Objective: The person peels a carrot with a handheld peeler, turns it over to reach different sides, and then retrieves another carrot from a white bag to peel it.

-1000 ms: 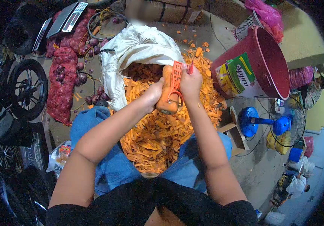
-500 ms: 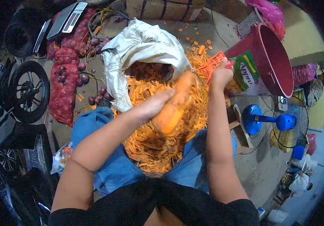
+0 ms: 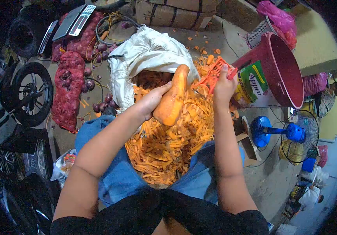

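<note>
My left hand (image 3: 155, 101) is wrapped around the lower left side of a large peeled orange butternut squash (image 3: 172, 100), tilted with its narrower end up and to the right. My right hand (image 3: 225, 87) grips a red slotted plastic peeler (image 3: 212, 74), just right of the squash and apart from it. Beneath both hands, a heap of orange peelings (image 3: 160, 145) lies between my knees. Behind the heap, a white woven sack (image 3: 149, 47) gapes open, with more orange scraps at its mouth.
A maroon bucket (image 3: 268, 74) lies tilted at right, near a blue fan (image 3: 294, 133) and an open cardboard box (image 3: 250, 147). At left are red net sacks of onions (image 3: 68, 94), a scale (image 3: 68, 23) and a motorbike wheel (image 3: 31, 94). A taped carton (image 3: 176, 13) stands behind.
The squash has come slightly up and left and is held steadier, no longer blurred. My right hand with the peeler has shifted a little down and left, and the peeler's angle has turned.
</note>
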`<move>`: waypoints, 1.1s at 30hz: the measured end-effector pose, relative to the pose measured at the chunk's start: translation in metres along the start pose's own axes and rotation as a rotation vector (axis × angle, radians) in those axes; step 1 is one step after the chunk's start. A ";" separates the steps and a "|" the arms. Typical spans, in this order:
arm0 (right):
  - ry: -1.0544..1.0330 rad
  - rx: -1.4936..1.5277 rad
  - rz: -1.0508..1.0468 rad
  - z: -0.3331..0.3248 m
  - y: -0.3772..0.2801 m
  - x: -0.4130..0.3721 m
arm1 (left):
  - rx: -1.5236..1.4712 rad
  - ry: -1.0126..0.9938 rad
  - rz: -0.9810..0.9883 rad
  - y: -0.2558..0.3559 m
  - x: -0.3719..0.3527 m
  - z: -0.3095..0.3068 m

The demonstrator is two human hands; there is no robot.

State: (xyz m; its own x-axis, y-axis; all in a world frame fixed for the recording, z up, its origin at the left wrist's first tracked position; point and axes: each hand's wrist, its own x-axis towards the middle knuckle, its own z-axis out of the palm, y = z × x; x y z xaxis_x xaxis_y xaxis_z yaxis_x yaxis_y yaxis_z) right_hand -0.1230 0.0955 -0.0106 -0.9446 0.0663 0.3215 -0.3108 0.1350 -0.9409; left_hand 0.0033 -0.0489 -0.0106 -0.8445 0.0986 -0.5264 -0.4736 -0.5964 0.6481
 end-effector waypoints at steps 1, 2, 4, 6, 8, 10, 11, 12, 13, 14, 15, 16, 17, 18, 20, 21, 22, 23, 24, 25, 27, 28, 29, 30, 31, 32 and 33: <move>0.033 0.032 -0.041 -0.002 0.004 0.004 | -0.050 -0.015 -0.012 0.000 0.001 0.000; 0.049 -0.008 0.016 -0.003 0.008 0.005 | -0.049 -0.016 -0.010 0.000 0.001 0.000; 0.051 0.056 0.131 0.002 -0.003 -0.001 | -0.165 -0.034 -0.084 0.001 0.000 0.003; 0.051 0.119 0.246 0.009 -0.019 -0.012 | -0.183 -0.039 -0.079 -0.006 0.007 -0.002; -0.021 0.380 0.429 0.016 -0.034 -0.023 | -0.203 -0.041 -0.073 -0.010 0.012 -0.006; -0.109 0.368 0.432 0.019 -0.024 -0.032 | -0.276 -0.095 -0.023 -0.008 0.016 -0.006; -0.196 0.357 0.433 0.021 -0.021 -0.038 | -0.276 -0.095 -0.021 -0.008 0.016 -0.004; -0.222 0.370 0.385 0.024 -0.042 -0.047 | -0.305 -0.044 -0.006 -0.005 0.014 0.002; -0.222 0.369 0.385 0.026 -0.047 -0.051 | -0.333 0.008 0.010 -0.004 0.014 0.006; -0.224 0.234 0.201 0.027 -0.049 -0.055 | -0.335 0.008 0.009 -0.006 0.016 0.008; -0.225 0.098 0.017 0.027 -0.051 -0.057 | -0.319 0.053 0.037 -0.009 0.017 0.010; -0.231 0.048 0.046 0.025 -0.052 -0.060 | -0.302 0.099 0.065 -0.011 0.018 0.011; -0.231 0.047 0.047 0.025 -0.050 -0.060 | -0.302 0.099 0.063 -0.013 0.017 0.013; -0.229 0.057 0.047 0.024 -0.046 -0.058 | -0.267 0.122 0.059 -0.013 0.016 0.016; -0.226 0.068 0.047 0.024 -0.036 -0.054 | -0.231 0.146 0.054 -0.012 0.012 0.020; -0.209 -0.018 0.064 0.024 -0.030 -0.052 | -0.145 0.109 0.047 -0.012 0.010 0.021; -0.189 -0.105 0.081 0.023 -0.024 -0.048 | -0.057 0.070 0.038 -0.011 0.008 0.023; -0.186 -0.107 0.083 0.022 -0.018 -0.041 | -0.056 0.068 0.035 -0.011 0.004 0.027; -0.140 -0.100 0.089 0.020 -0.014 -0.033 | 0.003 0.052 -0.005 -0.013 -0.002 0.033; -0.090 -0.091 0.096 0.019 -0.013 -0.029 | 0.067 0.034 -0.047 -0.015 -0.004 0.037; -0.068 -0.112 0.112 0.014 -0.008 -0.027 | 0.025 0.022 -0.046 -0.021 0.000 0.030; -0.001 -0.169 0.044 0.014 0.000 -0.024 | 0.099 -0.064 0.008 -0.019 0.002 0.026; 0.068 -0.220 -0.023 0.015 0.005 -0.019 | 0.180 -0.148 0.065 -0.017 0.002 0.022; 0.166 -0.258 -0.011 0.010 0.004 -0.010 | 0.262 -0.117 -0.078 -0.011 -0.010 0.026; 0.166 -0.256 -0.007 -0.001 0.023 0.005 | 0.265 -0.114 -0.081 -0.017 -0.012 0.025; 0.271 -0.323 0.027 -0.014 0.055 0.020 | 0.311 -0.146 0.019 -0.024 -0.013 0.022; 0.377 -0.388 0.060 -0.016 0.054 0.025 | 0.359 -0.180 0.122 -0.027 -0.013 0.021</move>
State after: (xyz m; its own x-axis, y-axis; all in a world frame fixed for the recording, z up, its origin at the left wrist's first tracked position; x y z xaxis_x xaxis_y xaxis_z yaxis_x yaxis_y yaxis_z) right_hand -0.1612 0.1199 -0.0514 -0.8339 0.4251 0.3519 -0.1286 0.4703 -0.8731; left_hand 0.0217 -0.0174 -0.0099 -0.9147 0.2017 -0.3501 -0.3980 -0.2999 0.8670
